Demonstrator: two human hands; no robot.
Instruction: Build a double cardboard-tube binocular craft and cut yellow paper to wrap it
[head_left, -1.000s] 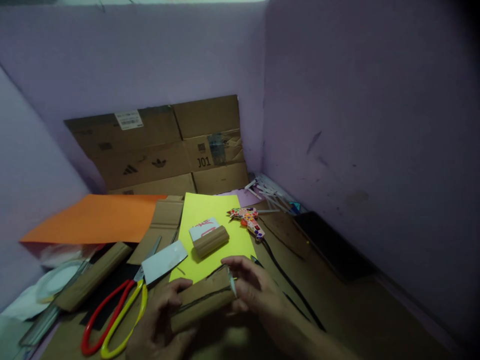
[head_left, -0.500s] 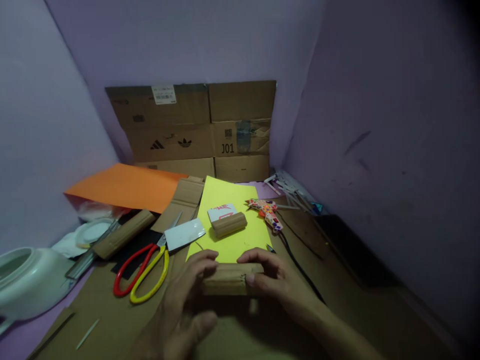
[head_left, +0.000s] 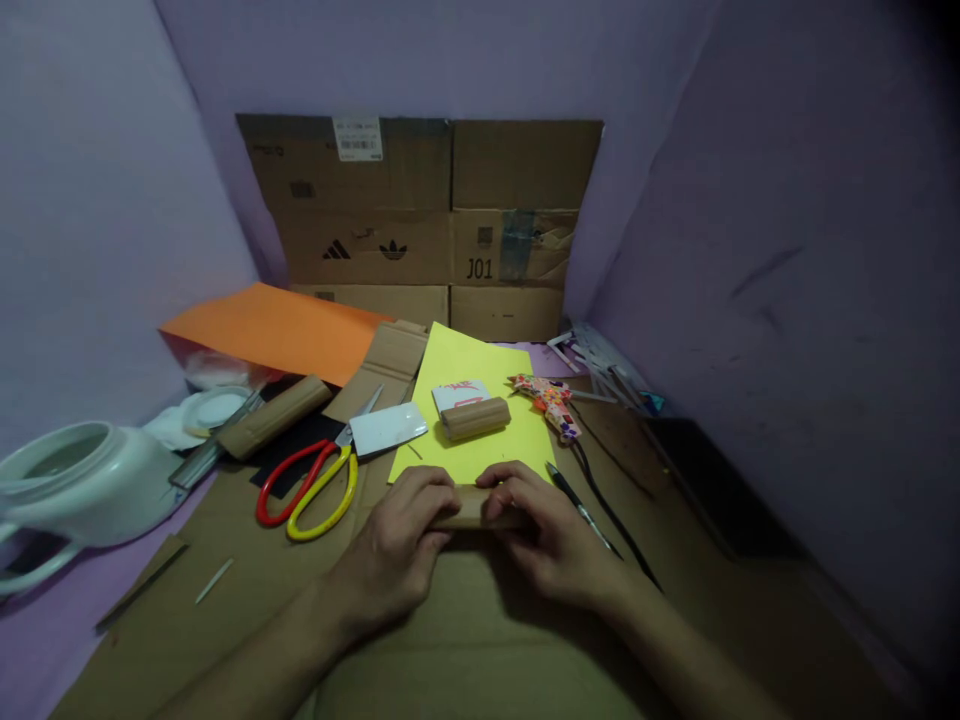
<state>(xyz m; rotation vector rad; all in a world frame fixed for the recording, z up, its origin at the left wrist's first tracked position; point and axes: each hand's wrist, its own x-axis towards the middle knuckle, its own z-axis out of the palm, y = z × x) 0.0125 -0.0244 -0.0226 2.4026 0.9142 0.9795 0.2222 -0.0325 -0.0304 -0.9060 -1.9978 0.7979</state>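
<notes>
Both my hands press a rolled piece of brown cardboard (head_left: 469, 508) flat against the cardboard sheet (head_left: 450, 640) on the floor. My left hand (head_left: 397, 550) curls its fingers over the roll's left end. My right hand (head_left: 544, 530) grips the right end, fingers bent over it. Just beyond lies a yellow paper sheet (head_left: 480, 440), with a second cardboard roll (head_left: 475, 417) and a small white card (head_left: 459, 395) on it.
Red-and-yellow scissors (head_left: 315, 480) lie to the left, a patterned glue gun (head_left: 551, 402) and a black pen (head_left: 583, 508) to the right. An orange sheet (head_left: 277, 330), a white pot (head_left: 75, 480) and a flattened carton (head_left: 420, 220) against the purple wall stand further off.
The cardboard roll has come down from a tilted hold onto the floor sheet, and both hands now press it there. The view has tilted down and leftward, bringing in the white pot.
</notes>
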